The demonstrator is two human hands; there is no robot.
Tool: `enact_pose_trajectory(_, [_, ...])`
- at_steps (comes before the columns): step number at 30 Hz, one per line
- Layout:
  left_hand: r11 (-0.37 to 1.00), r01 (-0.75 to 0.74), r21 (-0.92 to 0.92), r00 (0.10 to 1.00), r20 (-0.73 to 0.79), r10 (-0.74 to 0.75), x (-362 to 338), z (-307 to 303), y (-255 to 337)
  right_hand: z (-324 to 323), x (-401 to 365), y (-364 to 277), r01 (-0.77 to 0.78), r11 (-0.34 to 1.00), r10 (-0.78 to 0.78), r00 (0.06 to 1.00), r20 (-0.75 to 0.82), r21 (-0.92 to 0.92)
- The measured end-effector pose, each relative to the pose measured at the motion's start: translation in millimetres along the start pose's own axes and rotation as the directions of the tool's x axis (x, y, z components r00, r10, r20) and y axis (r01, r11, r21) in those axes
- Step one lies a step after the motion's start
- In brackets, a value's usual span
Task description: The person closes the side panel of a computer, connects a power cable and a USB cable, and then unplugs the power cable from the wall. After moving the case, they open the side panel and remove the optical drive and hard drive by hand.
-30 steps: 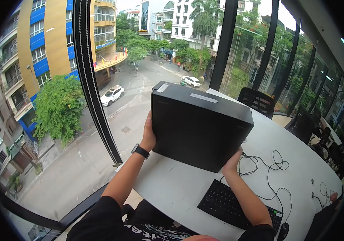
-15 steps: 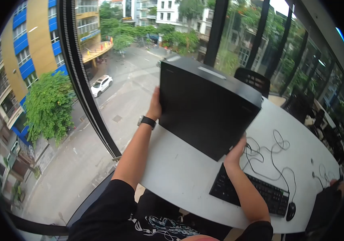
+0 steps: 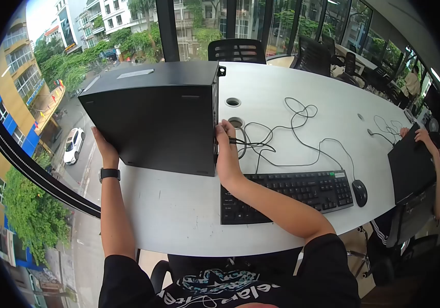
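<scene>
Watching from my end, I see the right forearm crossing just above the black keyboard point(image 3: 302, 192); a dropped elbow could shove it or press keys. The left hand point(image 3: 107, 151) braces the computer case point(image 3: 153, 128) on its left side, fingers partly hidden, so I can't tell how far they close. The right hand point(image 3: 227, 154) has its fingers bent at the case's right end, beside the cable ends; I can't tell whether they grip either. The case is at the window end of the tabletop point(image 3: 179, 215); whether it bears weight there I can't tell. With smooth sides and a loose hold, I judge it could slip or tip. The looped cables point(image 3: 316, 109) could snag. Farther off, another person holds a dark panel point(image 3: 411, 164).
</scene>
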State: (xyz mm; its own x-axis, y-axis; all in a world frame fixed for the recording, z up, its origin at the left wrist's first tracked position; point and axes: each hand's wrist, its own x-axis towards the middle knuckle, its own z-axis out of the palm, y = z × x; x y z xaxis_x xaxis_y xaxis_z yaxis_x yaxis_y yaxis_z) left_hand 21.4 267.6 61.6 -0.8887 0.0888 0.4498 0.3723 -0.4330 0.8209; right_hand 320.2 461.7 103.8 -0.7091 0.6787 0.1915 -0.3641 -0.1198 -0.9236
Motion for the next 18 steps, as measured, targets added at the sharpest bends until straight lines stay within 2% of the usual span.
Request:
enact_pose_trajectory(1, [1.0, 0.006, 0.009, 1.0, 0.005, -0.006, -3, -2, -1, 5, -11, -7, -0.105, 0.988, 0.112, 0.992, -0.059, 0.116])
enact_pose_trajectory(2, [1.0, 0.007, -0.008, 1.0, -0.016, -0.007, -3, -3, -3, -3, -20, -4, -0.088, 0.993, 0.089, 0.996, -0.003, 0.075])
enact_pose_trajectory(3, [1.0, 0.005, -0.029, 0.999, -0.036, -0.006, -1, -2, -5, -12, -33, -1, -0.081, 0.993, 0.082, 0.997, -0.011, 0.082])
enact_pose_trajectory(4, [0.999, 0.002, -0.035, 1.0, -0.03, -0.003, 4, -8, -7, -23, -48, 3, -0.081, 0.995, 0.081, 0.997, 0.004, -0.051])
enact_pose_trajectory(5, [0.936, 0.257, -0.241, 0.965, 0.113, -0.236, 11, -23, -10, -36, -54, 2, -0.08, 0.979, 0.086, 0.996, 0.023, -0.19])
enact_pose_trajectory(6, [0.767, 0.507, -0.394, 0.86, 0.293, -0.418, 14, -37, -16, -51, -54, -10, -0.081, 0.976, 0.089, 0.996, 0.027, -0.201])
enact_pose_trajectory(7, [0.761, 0.509, -0.402, 0.859, 0.286, -0.424, 15, -45, -34, -64, -56, -32, -0.102, 0.938, 0.192, 0.949, 0.251, -0.33])
enact_pose_trajectory(8, [0.855, 0.463, -0.234, 0.884, 0.199, -0.424, 15, -52, -60, -73, -58, -56, -0.095, 0.886, 0.317, 0.838, 0.444, -0.453])
enact_pose_trajectory(9, [0.909, 0.414, -0.047, 0.906, 0.116, -0.407, 14, -55, -75, -72, -54, -85, 0.116, 0.767, 0.268, 0.835, 0.48, -0.632])
enact_pose_trajectory(10, [0.891, 0.451, -0.053, 0.89, 0.099, -0.445, 10, -50, -69, -76, -46, -109, 0.282, 0.7, 0.228, 0.782, 0.58, -0.656])
enact_pose_trajectory(11, [0.888, 0.456, -0.053, 0.888, 0.091, -0.45, 12, -49, -67, -82, -32, -125, 0.421, 0.691, 0.13, 0.727, 0.675, -0.587])
enact_pose_trajectory(12, [0.869, 0.494, -0.039, 0.865, 0.128, -0.486, 13, -49, -65, -87, -19, -140, 0.311, 0.792, 0.121, 0.763, 0.635, -0.525])
enact_pose_trajectory(13, [0.849, 0.527, -0.025, 0.84, 0.166, -0.517, 11, -50, -64, -87, -5, -144, 0.323, 0.806, -0.001, 0.839, 0.544, -0.497])
enact_pose_trajectory(14, [0.851, 0.524, -0.027, 0.842, 0.164, -0.513, 9, -50, -64, -85, 6, -154, 0.385, 0.663, -0.035, 0.873, 0.487, -0.642])
enact_pose_trajectory(15, [0.86, 0.51, -0.009, 0.853, 0.136, -0.504, 7, -50, -64, -87, 21, -150, 0.389, 0.663, -0.039, 0.871, 0.49, -0.639])
enact_pose_trajectory(17, [0.874, 0.486, 0.016, 0.867, 0.119, -0.484, 9, -47, -61, -97, 51, -128, 0.429, 0.442, 0.026, 0.872, 0.489, -0.788])
enact_pose_trajectory(18, [0.885, 0.465, 0.009, 0.879, 0.112, -0.463, 7, -46, -60, -99, 55, -122, 0.424, 0.511, 0.13, 0.821, 0.555, -0.747])
